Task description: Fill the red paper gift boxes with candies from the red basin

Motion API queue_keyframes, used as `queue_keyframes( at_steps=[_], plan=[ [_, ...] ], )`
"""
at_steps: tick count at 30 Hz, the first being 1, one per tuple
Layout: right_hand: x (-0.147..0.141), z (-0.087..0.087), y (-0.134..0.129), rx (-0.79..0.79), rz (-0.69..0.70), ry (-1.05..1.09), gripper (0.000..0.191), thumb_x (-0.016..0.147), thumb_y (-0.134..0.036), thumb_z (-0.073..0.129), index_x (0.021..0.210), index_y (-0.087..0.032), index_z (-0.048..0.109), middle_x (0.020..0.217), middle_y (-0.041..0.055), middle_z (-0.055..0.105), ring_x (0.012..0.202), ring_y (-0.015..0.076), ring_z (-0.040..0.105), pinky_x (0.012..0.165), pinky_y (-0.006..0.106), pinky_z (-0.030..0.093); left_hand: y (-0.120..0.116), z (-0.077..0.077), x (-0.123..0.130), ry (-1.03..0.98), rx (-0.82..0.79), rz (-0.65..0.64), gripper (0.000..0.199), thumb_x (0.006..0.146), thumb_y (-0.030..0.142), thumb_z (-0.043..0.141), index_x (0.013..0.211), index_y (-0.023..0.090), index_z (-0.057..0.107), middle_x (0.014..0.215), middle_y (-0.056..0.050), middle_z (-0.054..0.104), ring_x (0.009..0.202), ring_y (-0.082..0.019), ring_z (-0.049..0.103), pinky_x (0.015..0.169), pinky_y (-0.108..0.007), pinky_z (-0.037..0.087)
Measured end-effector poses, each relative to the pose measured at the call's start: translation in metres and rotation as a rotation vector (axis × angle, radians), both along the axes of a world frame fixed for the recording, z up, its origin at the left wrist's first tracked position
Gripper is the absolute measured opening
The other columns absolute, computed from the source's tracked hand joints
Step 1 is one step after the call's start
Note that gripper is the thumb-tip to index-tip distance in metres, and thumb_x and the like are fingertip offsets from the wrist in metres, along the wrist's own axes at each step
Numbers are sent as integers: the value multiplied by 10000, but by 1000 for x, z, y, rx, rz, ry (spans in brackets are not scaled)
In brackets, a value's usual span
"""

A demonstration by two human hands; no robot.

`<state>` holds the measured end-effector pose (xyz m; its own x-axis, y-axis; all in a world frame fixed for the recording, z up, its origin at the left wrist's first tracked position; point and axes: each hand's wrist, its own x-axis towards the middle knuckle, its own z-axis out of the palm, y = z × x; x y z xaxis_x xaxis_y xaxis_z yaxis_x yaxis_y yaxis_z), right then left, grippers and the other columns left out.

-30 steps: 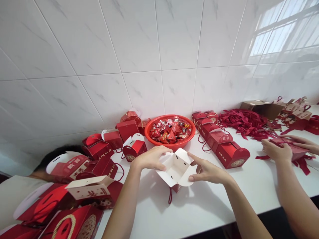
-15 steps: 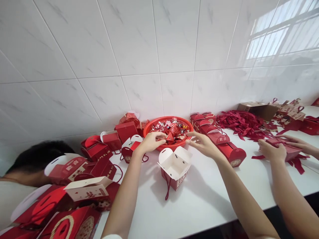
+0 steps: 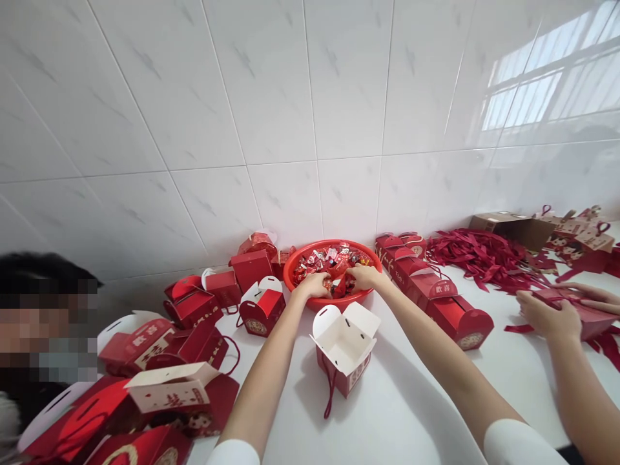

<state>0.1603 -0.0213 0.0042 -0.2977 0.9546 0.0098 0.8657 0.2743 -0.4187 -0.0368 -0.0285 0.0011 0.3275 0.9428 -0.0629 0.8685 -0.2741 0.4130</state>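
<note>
Both my hands are down in a red plastic basket (image 3: 296, 294) of wrapped candies (image 3: 334, 257). My left hand (image 3: 316, 285) is at the near left of the pile, its fingers curled onto candies. Opposite it, my right hand (image 3: 363, 276) closes its fingers on red-wrapped candy; its fingertips are partly hidden among the pieces. In front of the basket, between my forearms, a small red gift box (image 3: 346, 345) stands with its white inner flaps spread and its inside bare. A dark red cord loop (image 3: 330, 391) hangs down its near side.
Red gift boxes (image 3: 194, 336) crowd the left, and a row of closed ones (image 3: 436, 297) runs along the right. Behind them lie dark red ribbons (image 3: 479, 255) and a cardboard box (image 3: 513, 226). At right, another person's hands (image 3: 552, 316) hold a red box; a person sits at left.
Both my hands have moved forward and down from above the basket's near rim into the candies, their fingers closing. The person at left has raised and turned their head.
</note>
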Motion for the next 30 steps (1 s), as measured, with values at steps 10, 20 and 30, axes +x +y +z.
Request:
queue_keyframes(
  at_steps=[10,20,30],
  plan=[
    [10,-11,3,20,72,369,209,587,-86,659,749,-196,734,849,29,740,890,248,666,832,323,497,-4,2,-7,-284,87,-8,626,663,78,703,1273,202,637,1350,-73,646,1267,-270,581,1060,-340,455],
    [20,-18,3,140,-72,963,279,686,-335,518,841,-188,699,953,61,725,864,220,657,784,347,525,1,-9,-13,-393,233,72,510,717,34,602,1189,209,684,1276,-79,678,1201,-249,619,1092,-401,451],
    [27,-15,0,-105,-109,1515,304,515,-211,769,818,-194,744,821,21,734,723,168,643,678,298,511,-4,-3,-8,-262,100,-114,395,799,378,706,1162,226,729,1434,-101,564,1374,-319,460,1167,-464,337]
  ],
)
